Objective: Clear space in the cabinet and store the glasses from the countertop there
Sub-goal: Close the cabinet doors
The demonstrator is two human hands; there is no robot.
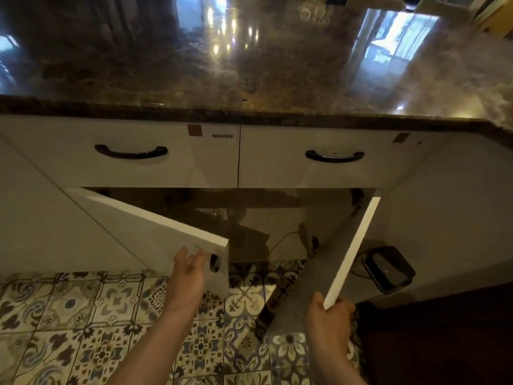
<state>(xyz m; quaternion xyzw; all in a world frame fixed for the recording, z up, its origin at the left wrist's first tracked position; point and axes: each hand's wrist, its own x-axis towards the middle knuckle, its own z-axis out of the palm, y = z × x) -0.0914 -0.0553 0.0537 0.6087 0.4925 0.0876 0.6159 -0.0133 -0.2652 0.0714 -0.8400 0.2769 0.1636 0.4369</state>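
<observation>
Head view: left hand (190, 269), fingers loosely apart, touching left door (155, 232) beside its handle (213, 263); right hand (329, 318) clamped on free edge of right door (354, 243). Both doors part-open before the cabinet (249, 212), interior dim, contents unclear. Surface (249, 65) above the cabinet: no glasses in view. Judged: opening stage only; clearing and storing not yet done.

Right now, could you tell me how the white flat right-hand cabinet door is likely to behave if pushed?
The white flat right-hand cabinet door shows a straight, thick edge, so probably stiff. It stands angled open, so a push should swing it. The right hand alone grips its edge, suggesting it moves easily.
</observation>
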